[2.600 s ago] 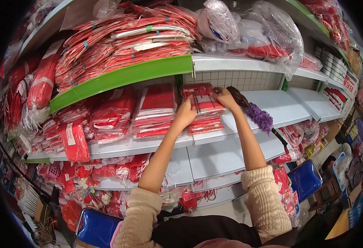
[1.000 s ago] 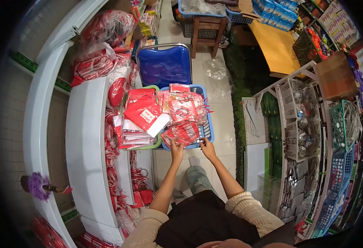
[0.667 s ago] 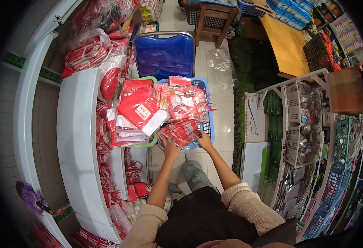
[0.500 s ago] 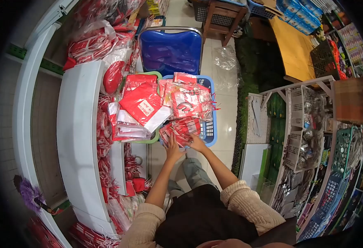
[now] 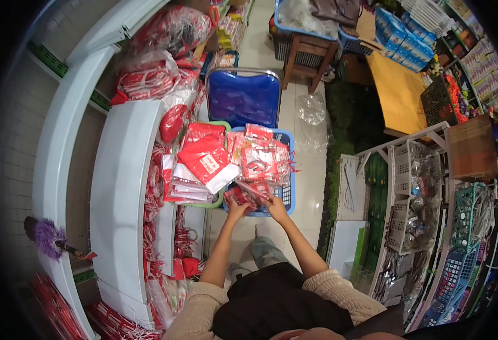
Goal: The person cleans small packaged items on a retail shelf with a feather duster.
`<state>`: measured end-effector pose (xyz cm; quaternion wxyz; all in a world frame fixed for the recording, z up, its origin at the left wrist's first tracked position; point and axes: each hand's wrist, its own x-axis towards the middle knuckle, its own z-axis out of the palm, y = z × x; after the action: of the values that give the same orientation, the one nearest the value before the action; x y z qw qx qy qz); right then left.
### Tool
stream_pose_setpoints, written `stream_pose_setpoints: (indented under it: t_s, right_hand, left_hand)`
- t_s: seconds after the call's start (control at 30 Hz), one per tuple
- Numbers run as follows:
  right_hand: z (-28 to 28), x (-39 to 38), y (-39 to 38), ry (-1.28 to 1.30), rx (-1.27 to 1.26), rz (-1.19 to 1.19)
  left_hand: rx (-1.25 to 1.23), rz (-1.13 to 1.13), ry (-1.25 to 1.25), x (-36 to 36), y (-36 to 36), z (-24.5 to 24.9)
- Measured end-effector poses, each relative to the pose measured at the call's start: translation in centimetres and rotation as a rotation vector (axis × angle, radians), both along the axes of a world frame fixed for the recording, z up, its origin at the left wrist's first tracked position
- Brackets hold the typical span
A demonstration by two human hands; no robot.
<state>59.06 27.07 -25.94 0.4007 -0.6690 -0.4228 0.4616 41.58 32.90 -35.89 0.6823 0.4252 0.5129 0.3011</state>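
My left hand grips the left side of red packets in clear plastic over the front of a blue basket. On their right side, my right hand has its fingers closed on a red packet tilted up from the others. Behind my hands, more plastic-wrapped red and white packets are heaped in the blue basket. To the left, a green basket is piled with folded red and white cloth in plastic, one piece bearing a white label.
A blue-backed chair stands behind the baskets. White shelving with red and white goods runs along the left. Racks with white baskets line the right. A crumpled plastic bag lies on the tiled floor.
Both hands have closed around the red packets, which were lying flatter under my fingers. One packet is now tilted up. The camera view has shifted, so the baskets appear lower.
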Motion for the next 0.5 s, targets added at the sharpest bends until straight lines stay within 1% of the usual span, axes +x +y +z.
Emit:
stream_pose_setpoints:
  t_s: [0.03, 0.07, 0.1, 0.13, 0.2, 0.23, 0.27, 0.3, 0.37, 0.4, 0.43, 0.5]
  right_hand:
    - [1.9, 0.2, 0.4, 0.102, -0.010, -0.011]
    - [0.4, 0.5, 0.9, 0.176, 0.016, -0.005]
    - [1.7, 0.9, 1.3, 0.223, 0.048, -0.003]
    - [3.7, 1.2, 1.5, 0.270, 0.081, 0.000]
    - [8.8, 1.6, 1.8, 0.318, 0.134, -0.018]
    - [10.6, 1.6, 1.9, 0.381, 0.169, -0.077]
    - [12.1, 1.6, 2.0, 0.446, 0.202, -0.135]
    - [13.6, 1.5, 2.0, 0.514, 0.236, -0.190]
    - [17.0, 1.5, 1.9, 0.572, 0.292, -0.210]
    - [18.7, 1.5, 1.8, 0.590, 0.297, -0.207]
    - [20.4, 1.5, 1.7, 0.608, 0.301, -0.202]
    - [23.7, 0.8, 1.7, 0.670, 0.411, -0.148]
  left_hand:
    - [0.067, -0.008, 0.028, -0.2, 0.9, -0.4]
    - [0.135, -0.015, 0.058, -0.2, 1.9, 0.5]
    - [0.203, -0.022, 0.089, -0.1, 2.9, 1.5]
    - [0.170, 0.099, -0.118, 0.8, 3.0, 6.1]
    - [0.111, -0.043, -0.160, 0.7, 3.8, 12.4]
    - [0.081, -0.113, -0.178, 0.4, 3.9, 15.8]
    - [0.115, -0.102, -0.171, 0.8, 3.1, 21.2]
    - [0.174, -0.151, -0.206, 0.6, 3.0, 22.8]
    - [0.296, -0.251, -0.274, 0.1, 2.9, 25.5]
    - [0.308, -0.203, -0.246, 0.1, 2.2, 28.4]
    - [0.372, -0.181, -0.234, 0.1, 1.8, 30.3]
    - [0.498, -0.134, -0.209, -0.2, 1.3, 33.3]
